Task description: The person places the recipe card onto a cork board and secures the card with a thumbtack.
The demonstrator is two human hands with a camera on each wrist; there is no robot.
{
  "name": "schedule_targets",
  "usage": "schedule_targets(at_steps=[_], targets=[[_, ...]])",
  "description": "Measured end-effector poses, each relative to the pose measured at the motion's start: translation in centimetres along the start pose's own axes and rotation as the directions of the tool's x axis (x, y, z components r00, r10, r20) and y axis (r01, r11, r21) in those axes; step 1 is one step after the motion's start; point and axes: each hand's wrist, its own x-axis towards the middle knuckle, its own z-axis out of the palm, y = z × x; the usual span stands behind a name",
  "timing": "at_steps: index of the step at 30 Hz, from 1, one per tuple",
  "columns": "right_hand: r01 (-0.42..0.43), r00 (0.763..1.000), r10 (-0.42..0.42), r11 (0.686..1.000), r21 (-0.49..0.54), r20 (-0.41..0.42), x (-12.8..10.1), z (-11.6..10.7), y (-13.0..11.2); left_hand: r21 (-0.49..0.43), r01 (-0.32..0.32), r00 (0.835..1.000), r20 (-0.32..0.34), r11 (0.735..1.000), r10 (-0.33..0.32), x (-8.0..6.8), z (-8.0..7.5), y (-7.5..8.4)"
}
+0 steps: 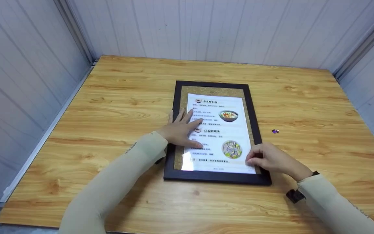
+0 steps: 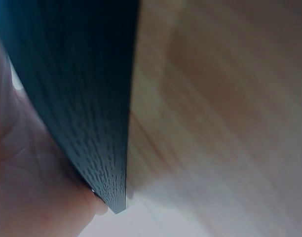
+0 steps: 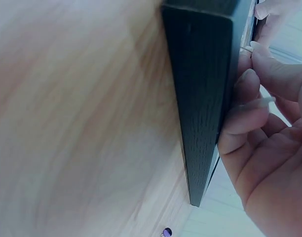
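Note:
A black-framed cork board lies flat on the table with a white printed recipe sheet on its cork. My left hand rests spread over the sheet's left side and the frame's left bar. In the left wrist view its palm lies against the black frame. At the sheet's lower right my right hand pinches with thumb and forefinger. In the right wrist view a thin pin shows at those fingertips; its head is hidden. The other fingers curl beside the frame's side bar.
Small shiny purple pieces, apparently pushpins, lie on the wooden table right of the board. One purple piece also shows low in the right wrist view. White panelled walls stand at the back and both sides.

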Motion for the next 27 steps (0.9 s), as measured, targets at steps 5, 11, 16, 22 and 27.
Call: schedule_targets(at_steps=[5,11,16,22,27], targets=[[0.019,1.000,-0.019,1.000,0.015,0.000,-0.14,0.10,0.10,0.006,0.001,1.000,-0.002,1.000,-0.001,0.11,0.06,0.05],[0.018,1.000,-0.018,1.000,-0.021,-0.007,-0.13,0.24,0.04,0.003,0.016,1.000,0.000,1.000,-0.016,0.09,0.10,0.06],[0.022,1.000,-0.022,0.999,-0.026,-0.010,-0.09,0.36,0.00,0.005,0.013,1.000,0.003,1.000,-0.013,0.09,0.00,0.13],[-0.005,1.000,0.005,1.000,-0.026,-0.003,-0.06,0.49,-0.08,0.011,0.010,1.000,0.009,1.000,-0.010,0.08,-0.01,0.18],[-0.010,1.000,0.010,0.999,-0.036,-0.001,0.05,0.47,-0.13,0.008,0.011,1.000,0.008,1.000,-0.011,0.04,-0.08,0.19]])
